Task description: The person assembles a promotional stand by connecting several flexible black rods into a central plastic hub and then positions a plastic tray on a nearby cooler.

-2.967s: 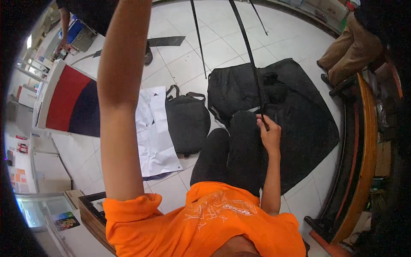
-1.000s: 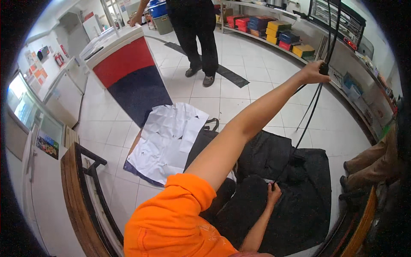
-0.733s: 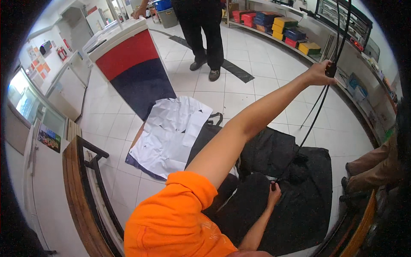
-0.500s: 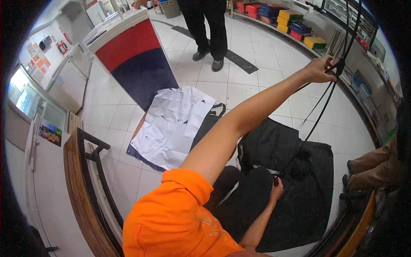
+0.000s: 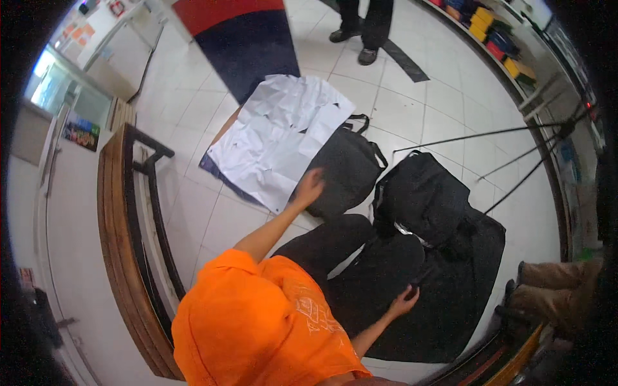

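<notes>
Kneeling on the white tiled floor (image 5: 444,109), the person in the orange shirt (image 5: 257,321) now has the left arm down: a moment ago it was stretched high, gripping the thin black poles (image 5: 515,154), and those have been let go. They slant free at about two o'clock from the black cloth (image 5: 450,302) spread under the person's knees. The left hand (image 5: 309,186) reaches out at roughly eleven o'clock from the body, over the edge of a small black bag with handles (image 5: 344,170), just beside the crumpled white sheet (image 5: 277,135); whether its fingers are closed on anything I cannot tell from here. The right hand (image 5: 404,301) lies low at four o'clock, fingers loosely spread and flat on the black cloth, gripping nothing that I can see. A bulkier black bag (image 5: 421,199) sits at one o'clock, touching the cloth. With the poles released, attention seems to have shifted to the bags. Another person's legs (image 5: 364,26) stand at twelve o'clock.
</notes>
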`<state>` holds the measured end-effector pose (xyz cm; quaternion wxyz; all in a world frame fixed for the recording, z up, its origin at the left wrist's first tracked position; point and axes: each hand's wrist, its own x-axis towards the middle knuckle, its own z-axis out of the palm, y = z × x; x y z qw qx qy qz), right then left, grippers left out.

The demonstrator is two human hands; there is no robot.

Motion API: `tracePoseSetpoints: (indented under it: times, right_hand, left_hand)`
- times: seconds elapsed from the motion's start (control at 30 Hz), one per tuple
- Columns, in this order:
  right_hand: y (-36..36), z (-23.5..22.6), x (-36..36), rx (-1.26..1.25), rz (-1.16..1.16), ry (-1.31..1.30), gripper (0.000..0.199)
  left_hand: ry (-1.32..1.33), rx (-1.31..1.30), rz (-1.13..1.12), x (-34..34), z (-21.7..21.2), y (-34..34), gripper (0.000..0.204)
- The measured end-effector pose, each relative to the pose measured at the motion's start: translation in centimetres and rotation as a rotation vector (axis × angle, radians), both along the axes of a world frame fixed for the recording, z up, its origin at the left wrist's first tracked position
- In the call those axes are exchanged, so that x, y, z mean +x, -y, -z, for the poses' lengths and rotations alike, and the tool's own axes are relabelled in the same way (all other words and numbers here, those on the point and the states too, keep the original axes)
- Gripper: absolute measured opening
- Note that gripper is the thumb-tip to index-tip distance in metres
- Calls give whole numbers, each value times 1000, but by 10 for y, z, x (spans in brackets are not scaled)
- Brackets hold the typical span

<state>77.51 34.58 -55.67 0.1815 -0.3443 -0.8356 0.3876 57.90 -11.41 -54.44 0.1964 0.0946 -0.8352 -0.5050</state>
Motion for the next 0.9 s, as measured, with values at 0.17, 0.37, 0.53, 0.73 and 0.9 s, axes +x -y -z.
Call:
tracePoseSetpoints:
  times: [0.17,0.37,0.53,0.73,0.9]
  right_hand:
    - [-9,-98,5,-172,-11,-175,43]
    - [103,-242,-77,-113,-882,132,51]
    - [112,-258,-76,-326,-930,290,51]
    - [122,-304,-42,41,-1107,499,51]
    - [159,-436,-14,-46,-1394,966,42]
  left_hand:
    - [451,-112,-319,221,49,78,34]
    - [325,161,-301,224,-82,58,37]
    - [306,129,-131,236,-244,43,39]
    - [309,205,-493,347,-394,102,36]
    - [305,225,-969,431,-561,179,29]
